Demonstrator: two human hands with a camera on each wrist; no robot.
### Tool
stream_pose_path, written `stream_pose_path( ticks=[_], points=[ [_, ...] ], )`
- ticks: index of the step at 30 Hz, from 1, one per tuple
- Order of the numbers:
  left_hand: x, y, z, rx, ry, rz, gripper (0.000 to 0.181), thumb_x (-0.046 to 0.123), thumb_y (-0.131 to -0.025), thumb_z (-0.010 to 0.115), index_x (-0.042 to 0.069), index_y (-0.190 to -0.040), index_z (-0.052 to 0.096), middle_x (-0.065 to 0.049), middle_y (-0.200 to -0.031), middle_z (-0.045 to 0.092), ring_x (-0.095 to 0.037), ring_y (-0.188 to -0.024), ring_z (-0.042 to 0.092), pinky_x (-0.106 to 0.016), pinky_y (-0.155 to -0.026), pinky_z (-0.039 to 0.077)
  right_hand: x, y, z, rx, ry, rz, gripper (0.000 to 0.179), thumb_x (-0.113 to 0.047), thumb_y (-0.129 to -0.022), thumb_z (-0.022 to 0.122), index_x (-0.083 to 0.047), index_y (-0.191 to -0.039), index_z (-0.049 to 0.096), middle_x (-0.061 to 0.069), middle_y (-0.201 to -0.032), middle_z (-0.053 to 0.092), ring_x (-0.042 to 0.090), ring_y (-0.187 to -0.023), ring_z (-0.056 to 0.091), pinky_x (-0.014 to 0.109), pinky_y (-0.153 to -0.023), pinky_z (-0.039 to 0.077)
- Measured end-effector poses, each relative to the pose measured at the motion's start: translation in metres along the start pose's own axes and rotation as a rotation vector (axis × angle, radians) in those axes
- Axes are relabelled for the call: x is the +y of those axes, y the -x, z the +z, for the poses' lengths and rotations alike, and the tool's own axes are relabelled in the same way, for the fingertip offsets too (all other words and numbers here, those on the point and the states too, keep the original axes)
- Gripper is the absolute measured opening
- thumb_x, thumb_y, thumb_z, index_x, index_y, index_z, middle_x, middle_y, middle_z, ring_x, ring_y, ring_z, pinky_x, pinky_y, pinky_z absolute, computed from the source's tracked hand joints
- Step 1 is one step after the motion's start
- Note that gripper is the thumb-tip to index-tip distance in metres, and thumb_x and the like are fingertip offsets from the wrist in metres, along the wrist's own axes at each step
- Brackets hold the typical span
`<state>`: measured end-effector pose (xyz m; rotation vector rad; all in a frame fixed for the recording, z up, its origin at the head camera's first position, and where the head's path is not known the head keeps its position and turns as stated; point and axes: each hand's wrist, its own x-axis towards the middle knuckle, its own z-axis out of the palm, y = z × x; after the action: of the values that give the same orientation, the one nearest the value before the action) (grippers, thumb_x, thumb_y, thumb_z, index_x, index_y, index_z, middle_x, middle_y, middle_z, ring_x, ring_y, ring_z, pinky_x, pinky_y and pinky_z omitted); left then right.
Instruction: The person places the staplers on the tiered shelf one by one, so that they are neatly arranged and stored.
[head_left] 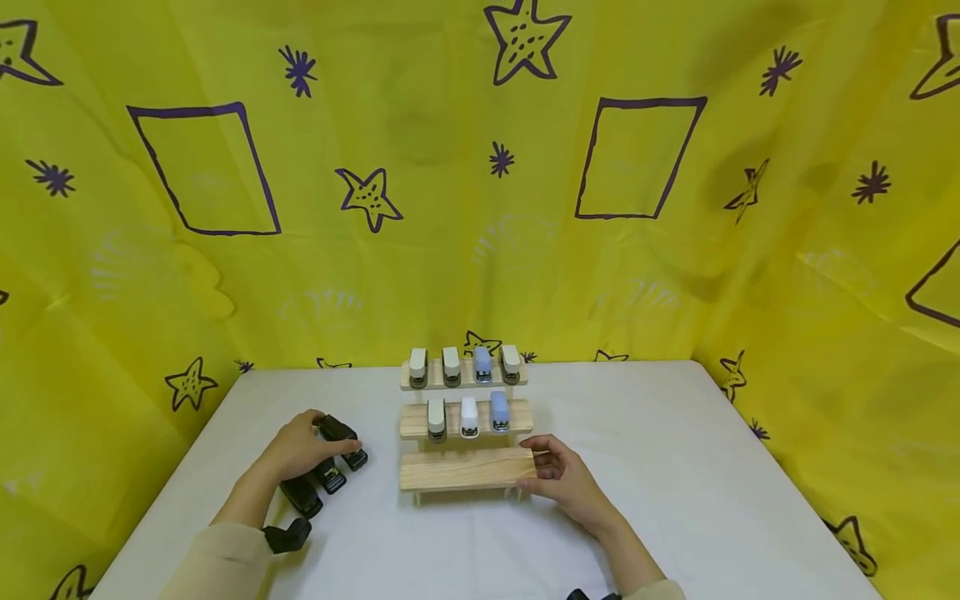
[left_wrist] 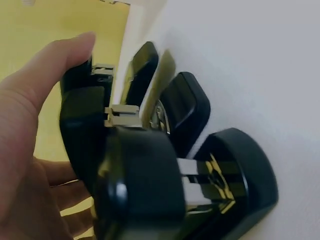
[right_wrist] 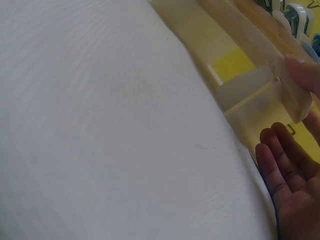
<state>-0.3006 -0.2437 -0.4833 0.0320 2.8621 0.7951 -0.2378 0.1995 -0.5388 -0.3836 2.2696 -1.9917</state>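
Note:
On the left of the table my left hand grips the farthest black stapler, thumb at its near end and fingers at its far end. Two more black staplers lie beside it, partly under the hand. One black stapler fills the foreground of the left wrist view. My right hand pinches the right end of the lowest board of a three-tier wooden rack. In the right wrist view its thumb lies on the board; the lower fingers hang loosely beneath.
Several small staplers, cream and one blue, stand on the rack's top tier. The middle tier holds a cream, a white and a blue one. A yellow patterned curtain surrounds the white table.

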Motion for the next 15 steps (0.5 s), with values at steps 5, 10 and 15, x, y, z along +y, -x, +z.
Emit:
stream_pose_path(
  ticks=[5,10,15],
  points=[
    [0.006,0.010,-0.005,0.013,0.051,-0.011,0.121,0.074,-0.080,0.073,-0.008,-0.156,0.029,-0.039,-0.155,0.037,-0.053,-0.135,0.048,-0.066,-0.103,0.046,0.001,0.001,0.002,-0.008,-0.002,-0.011,0.057,-0.007,-0.084,0.084,0.001,-0.134,0.057,0.023,-0.128,0.057,0.019,-0.103,0.061,0.023,-0.085,0.055],
    [0.018,0.019,-0.011,0.042,0.076,0.040,0.121,0.073,-0.079,0.076,-0.006,-0.157,0.028,-0.036,-0.159,0.033,-0.055,-0.141,0.040,-0.069,-0.107,0.041,0.000,0.001,0.001,0.000,0.014,-0.034,0.056,-0.008,-0.085,0.083,0.002,-0.133,0.057,0.022,-0.126,0.058,0.020,-0.102,0.062,0.022,-0.084,0.056],
    [0.028,0.026,-0.011,0.066,0.084,0.105,0.122,0.072,-0.078,0.078,-0.006,-0.157,0.029,-0.035,-0.160,0.032,-0.055,-0.145,0.034,-0.070,-0.111,0.037,-0.001,0.000,0.000,-0.001,0.018,-0.039,0.056,-0.009,-0.086,0.083,0.002,-0.134,0.057,0.023,-0.125,0.059,0.020,-0.102,0.062,0.022,-0.084,0.055]
  ],
)
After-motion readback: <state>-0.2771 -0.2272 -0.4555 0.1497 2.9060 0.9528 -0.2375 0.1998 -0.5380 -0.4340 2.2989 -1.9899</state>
